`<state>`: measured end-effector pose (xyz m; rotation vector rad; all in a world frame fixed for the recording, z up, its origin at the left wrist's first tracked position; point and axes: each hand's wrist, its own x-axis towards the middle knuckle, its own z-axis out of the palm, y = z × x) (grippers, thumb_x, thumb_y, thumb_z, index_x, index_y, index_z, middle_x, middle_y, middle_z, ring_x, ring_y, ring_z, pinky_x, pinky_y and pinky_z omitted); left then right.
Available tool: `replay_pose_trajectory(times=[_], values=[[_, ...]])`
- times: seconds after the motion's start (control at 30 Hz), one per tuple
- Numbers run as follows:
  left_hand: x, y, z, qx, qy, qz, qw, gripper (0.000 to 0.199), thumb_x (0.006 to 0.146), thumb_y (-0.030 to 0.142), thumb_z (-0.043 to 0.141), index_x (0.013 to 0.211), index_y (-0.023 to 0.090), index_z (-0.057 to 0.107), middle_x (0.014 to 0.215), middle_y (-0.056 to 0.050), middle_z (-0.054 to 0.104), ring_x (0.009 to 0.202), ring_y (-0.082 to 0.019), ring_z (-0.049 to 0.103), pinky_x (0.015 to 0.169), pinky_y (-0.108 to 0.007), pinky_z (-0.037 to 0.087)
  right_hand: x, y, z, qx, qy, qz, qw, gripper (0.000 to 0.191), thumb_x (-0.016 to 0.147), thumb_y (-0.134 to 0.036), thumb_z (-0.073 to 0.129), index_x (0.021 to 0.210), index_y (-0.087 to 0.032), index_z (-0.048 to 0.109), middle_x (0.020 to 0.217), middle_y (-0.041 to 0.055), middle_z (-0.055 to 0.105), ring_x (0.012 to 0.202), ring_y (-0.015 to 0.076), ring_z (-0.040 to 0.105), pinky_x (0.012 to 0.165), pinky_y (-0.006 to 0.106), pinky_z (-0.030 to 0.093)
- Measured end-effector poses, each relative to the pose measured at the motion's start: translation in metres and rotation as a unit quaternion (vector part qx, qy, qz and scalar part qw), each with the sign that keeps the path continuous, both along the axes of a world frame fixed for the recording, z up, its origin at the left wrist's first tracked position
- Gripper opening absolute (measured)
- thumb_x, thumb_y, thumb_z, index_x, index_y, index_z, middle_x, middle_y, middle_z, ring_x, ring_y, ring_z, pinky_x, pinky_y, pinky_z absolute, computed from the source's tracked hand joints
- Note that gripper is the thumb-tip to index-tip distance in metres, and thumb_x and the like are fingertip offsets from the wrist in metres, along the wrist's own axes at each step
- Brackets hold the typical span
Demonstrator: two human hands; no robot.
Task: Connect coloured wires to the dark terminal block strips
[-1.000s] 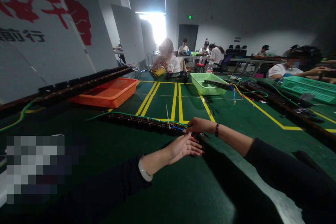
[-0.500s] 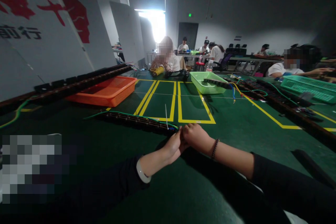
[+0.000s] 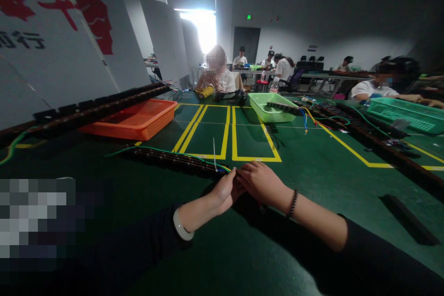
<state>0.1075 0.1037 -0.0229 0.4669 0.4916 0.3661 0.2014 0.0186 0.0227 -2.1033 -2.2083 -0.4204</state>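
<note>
A dark slatted strip (image 3: 173,159) with a green wire along it lies on the green table, its near end reaching my hands. A pale cable tie (image 3: 214,155) stands up from that end, beside blue and yellow wires. My left hand (image 3: 224,193) is closed around the wire end, thumb on top. Against it, my right hand (image 3: 262,182) has its fingers bent together at the same spot. What the right fingers pinch is hidden between the hands.
An orange basket (image 3: 152,122) stands at the left by a long dark strip (image 3: 104,104). A light green basket (image 3: 274,113) is ahead, a teal basket (image 3: 409,115) at right. A black bar (image 3: 409,219) lies at near right. Other people sit beyond.
The view has shifted slightly, moving the scene a little left. My right hand's fingers have uncurled a bit and its wrist sits farther right. My left hand stays at the wire end.
</note>
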Motion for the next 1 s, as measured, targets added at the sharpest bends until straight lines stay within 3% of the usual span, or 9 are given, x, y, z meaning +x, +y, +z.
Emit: replay_pose_trajectory(times=[0.17,0.33,0.47,0.67,0.87,1.0], values=[[-0.001,0.001,0.003,0.027,-0.002,-0.054,0.998,0.033,0.091,0.023,0.038,0.07,0.013,0.061,0.074,-0.009,0.066,0.084,-0.019,0.063,0.083,-0.034,0.05,0.008,-0.019,0.013,0.036,0.12,-0.024,0.992,0.023,0.092,-0.027,0.046,0.084,-0.016,0.065,0.08,0.0059,0.06,0.077,0.0152,0.053,0.07,0.027,0.038],[-0.002,0.001,0.007,0.036,0.002,-0.092,0.995,0.036,0.092,0.026,0.034,0.093,0.008,0.065,0.088,-0.012,0.068,0.09,-0.021,0.063,0.087,-0.035,0.048,-0.005,-0.033,0.006,-0.017,0.049,-0.044,0.998,0.02,0.083,-0.034,0.061,0.092,-0.017,0.066,0.089,0.0078,0.064,0.082,0.0202,0.054,0.074,0.032,0.039],[-0.003,0.002,0.008,0.044,0.0,-0.096,0.994,0.038,0.091,0.028,0.034,0.102,0.005,0.063,0.094,-0.015,0.067,0.094,-0.022,0.062,0.091,-0.035,0.046,-0.014,-0.035,-0.004,-0.034,-0.014,-0.075,0.997,0.025,0.081,-0.029,0.062,0.101,-0.014,0.063,0.098,0.0121,0.064,0.086,0.0228,0.055,0.074,0.033,0.04],[-0.004,0.003,0.005,0.045,-0.014,-0.095,0.994,0.037,0.092,0.029,0.033,0.089,0.008,0.063,0.091,-0.014,0.067,0.093,-0.02,0.062,0.091,-0.032,0.046,-0.017,-0.03,-0.005,-0.055,0.007,-0.112,0.992,0.022,0.082,-0.014,0.049,0.101,-0.011,0.06,0.092,0.0124,0.065,0.082,0.0216,0.058,0.071,0.032,0.04],[-0.004,0.002,0.003,0.049,-0.007,-0.097,0.994,0.038,0.092,0.036,0.039,0.076,0.012,0.062,0.077,-0.009,0.066,0.084,-0.018,0.063,0.091,-0.032,0.046,-0.01,-0.032,0.017,-0.094,0.08,-0.183,0.975,0.019,0.083,-0.015,0.045,0.094,-0.017,0.06,0.084,0.0075,0.067,0.072,0.018,0.063,0.06,0.026,0.039],[-0.005,0.001,0.003,0.067,0.009,-0.066,0.995,0.037,0.09,0.041,0.044,0.074,0.012,0.062,0.076,-0.009,0.067,0.082,-0.018,0.063,0.09,-0.035,0.046,0.0,-0.035,0.027,-0.064,0.13,-0.178,0.973,0.022,0.085,-0.019,0.049,0.103,-0.02,0.06,0.092,0.0065,0.067,0.082,0.0178,0.063,0.065,0.024,0.041]])
